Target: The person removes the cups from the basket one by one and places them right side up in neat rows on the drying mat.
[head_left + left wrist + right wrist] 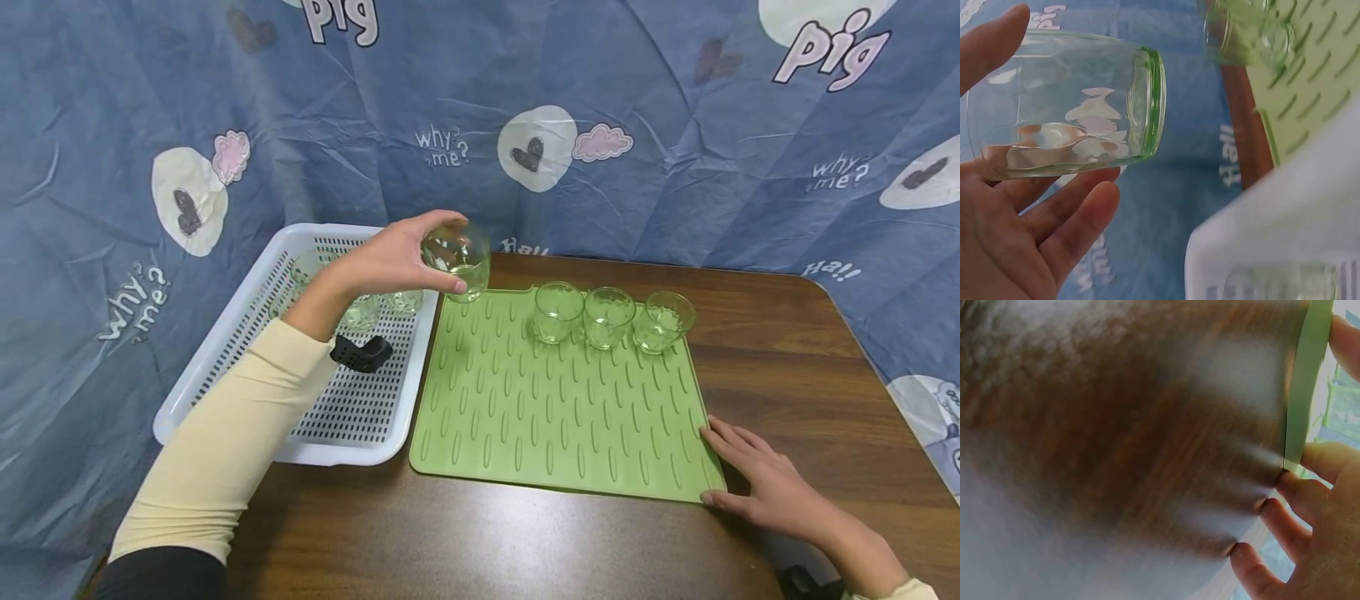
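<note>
A clear, green-tinted drinking glass (474, 268) is gripped by my left hand (393, 257), raised where the white basket (408, 408) and the green mat (555, 417) meet. The left wrist view shows the thumb on one side of that glass (1085, 106) and the fingers on the other. Three similar glasses, the middle one (607, 317) among them, stand in a row along the mat's far edge. At the mat's near right corner rests my right hand (772, 487), fingers spread, touching the mat's edge and the table. More glasses (362, 312) sit in the basket, partly hidden by my left arm.
The wooden table (510, 542) carries both basket and mat. Behind it hangs a blue printed cloth (465, 100), which also lies along the left side. A black strap piece (362, 353) shows at my left wrist above the basket.
</note>
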`<action>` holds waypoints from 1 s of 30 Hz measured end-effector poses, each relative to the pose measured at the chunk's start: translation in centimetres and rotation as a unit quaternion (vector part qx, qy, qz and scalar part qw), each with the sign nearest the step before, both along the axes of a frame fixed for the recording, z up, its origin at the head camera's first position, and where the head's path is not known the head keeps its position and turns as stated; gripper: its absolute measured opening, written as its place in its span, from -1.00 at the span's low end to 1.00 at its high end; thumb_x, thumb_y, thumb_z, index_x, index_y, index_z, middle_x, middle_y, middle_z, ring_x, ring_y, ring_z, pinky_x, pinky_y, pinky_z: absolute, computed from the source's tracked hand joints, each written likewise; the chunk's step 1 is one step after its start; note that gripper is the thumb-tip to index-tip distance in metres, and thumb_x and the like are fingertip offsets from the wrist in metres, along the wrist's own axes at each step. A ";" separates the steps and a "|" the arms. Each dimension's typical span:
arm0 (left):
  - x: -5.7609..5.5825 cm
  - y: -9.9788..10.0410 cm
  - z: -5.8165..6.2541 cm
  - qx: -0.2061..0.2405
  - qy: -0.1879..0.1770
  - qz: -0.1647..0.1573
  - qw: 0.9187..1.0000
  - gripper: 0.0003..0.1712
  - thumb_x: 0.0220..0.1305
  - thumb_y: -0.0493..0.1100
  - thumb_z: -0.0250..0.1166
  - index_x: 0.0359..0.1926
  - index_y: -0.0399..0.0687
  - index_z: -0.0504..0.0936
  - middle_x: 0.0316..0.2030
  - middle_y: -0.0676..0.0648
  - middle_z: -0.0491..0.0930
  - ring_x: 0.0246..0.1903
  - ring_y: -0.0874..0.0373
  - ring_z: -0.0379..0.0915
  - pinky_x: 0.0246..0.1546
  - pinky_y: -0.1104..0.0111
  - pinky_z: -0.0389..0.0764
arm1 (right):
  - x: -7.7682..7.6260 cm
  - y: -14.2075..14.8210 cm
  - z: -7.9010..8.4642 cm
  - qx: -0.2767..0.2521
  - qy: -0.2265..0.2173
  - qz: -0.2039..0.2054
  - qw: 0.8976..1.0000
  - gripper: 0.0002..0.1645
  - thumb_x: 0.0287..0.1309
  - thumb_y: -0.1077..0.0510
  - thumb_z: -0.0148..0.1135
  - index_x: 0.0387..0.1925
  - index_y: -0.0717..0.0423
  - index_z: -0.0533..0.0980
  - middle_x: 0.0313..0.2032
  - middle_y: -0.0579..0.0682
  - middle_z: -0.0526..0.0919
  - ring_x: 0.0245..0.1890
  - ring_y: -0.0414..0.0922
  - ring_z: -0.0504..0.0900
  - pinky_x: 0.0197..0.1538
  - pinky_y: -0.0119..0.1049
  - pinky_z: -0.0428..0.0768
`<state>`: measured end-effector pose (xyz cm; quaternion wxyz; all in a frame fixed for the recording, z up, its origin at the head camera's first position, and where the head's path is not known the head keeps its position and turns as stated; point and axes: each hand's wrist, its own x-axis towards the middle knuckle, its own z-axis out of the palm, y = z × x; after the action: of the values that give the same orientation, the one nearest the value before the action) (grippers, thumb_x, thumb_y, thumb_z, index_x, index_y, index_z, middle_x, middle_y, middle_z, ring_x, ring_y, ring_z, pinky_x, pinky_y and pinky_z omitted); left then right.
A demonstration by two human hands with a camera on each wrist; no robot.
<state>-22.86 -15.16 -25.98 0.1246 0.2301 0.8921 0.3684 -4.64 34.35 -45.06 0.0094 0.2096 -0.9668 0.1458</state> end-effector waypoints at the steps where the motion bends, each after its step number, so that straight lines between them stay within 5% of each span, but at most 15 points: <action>1: -0.2 0.6 -0.2 0.003 -0.001 -0.003 1.000 0.06 0.01 0.05 0.55 0.49 0.14 0.19 0.35 0.01 0.41 0.15 0.07 0.51 0.20 0.12 0.54 | 0.0 0.0 0.0 0.000 0.000 0.000 1.000 0.12 -0.17 -0.09 0.57 0.43 0.10 0.30 0.38 0.24 0.38 0.23 0.19 0.34 -0.06 0.39 0.47; 8: -1.2 4.6 -1.7 0.046 -0.022 -0.012 0.999 0.07 0.02 0.06 0.54 0.49 0.09 0.17 0.30 -0.01 0.48 0.17 0.07 0.53 0.25 0.15 0.54 | 0.0 0.0 0.0 -0.007 0.008 0.003 1.000 0.12 -0.20 -0.08 0.58 0.42 0.10 0.32 0.37 0.24 0.39 0.22 0.20 0.35 -0.07 0.39 0.47; 20: -2.5 7.3 -4.7 -0.010 -0.019 0.107 0.994 0.14 0.00 0.17 0.52 0.51 0.06 0.12 0.37 -0.07 0.39 0.31 -0.07 0.38 0.32 0.06 0.45 | 0.1 0.1 0.1 -0.008 0.006 -0.002 1.000 0.13 -0.19 -0.07 0.59 0.44 0.08 0.29 0.40 0.22 0.36 0.23 0.21 0.34 -0.08 0.38 0.45; 30: -3.3 5.8 -7.1 -0.017 -0.044 0.074 0.996 0.15 -0.01 0.01 0.56 0.53 0.06 0.10 0.49 -0.15 0.20 0.46 -0.11 0.15 0.47 0.03 0.26 | -0.1 0.1 0.1 -0.005 -0.010 -0.001 1.000 0.13 -0.16 -0.09 0.57 0.45 0.09 0.27 0.40 0.25 0.35 0.25 0.23 0.33 -0.06 0.39 0.44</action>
<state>-26.17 -9.39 -33.11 0.1399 0.1447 0.9064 0.3715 -4.70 34.47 -44.99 0.0006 0.2074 -0.9662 0.1532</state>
